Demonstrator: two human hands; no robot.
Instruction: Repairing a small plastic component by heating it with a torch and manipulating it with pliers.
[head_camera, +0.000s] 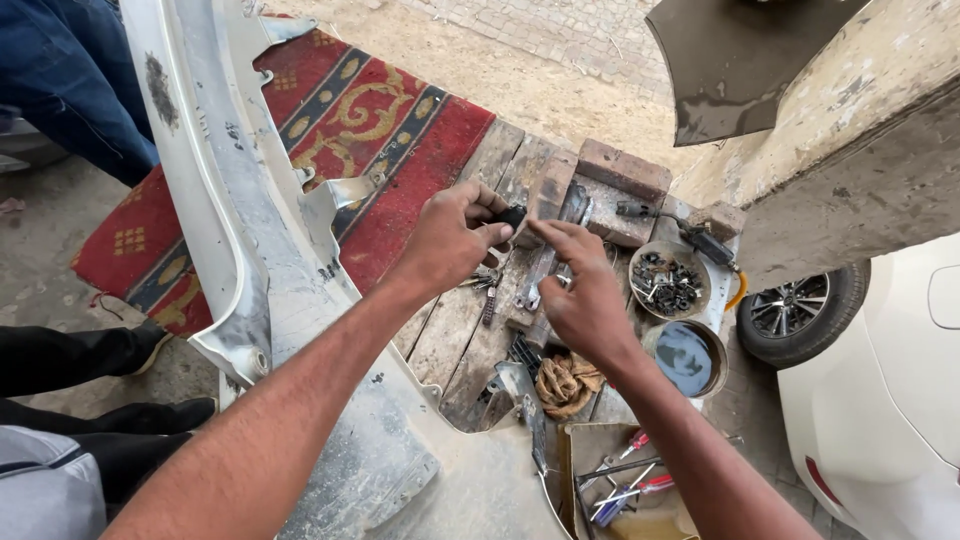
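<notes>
Black and small, a plastic part (513, 216) sits pinched in my left hand (452, 240), whose fingers are curled tight around it above the wooden planks (462, 330). My right hand (585, 295) meets it from the other side, fingers drawn together and its fingertips (540, 229) touching the part's end. From the head view I also see a white bumper (250, 250) over a red carpet (370, 120), and a bowl of screws (668, 280) just beside my right hand.

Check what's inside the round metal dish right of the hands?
The round metal dish holds a heap of small dark fasteners, seemingly screws and clips. The pile covers most of its bottom, so anything beneath is hidden. The right hand lies beside it, not over it.
</notes>
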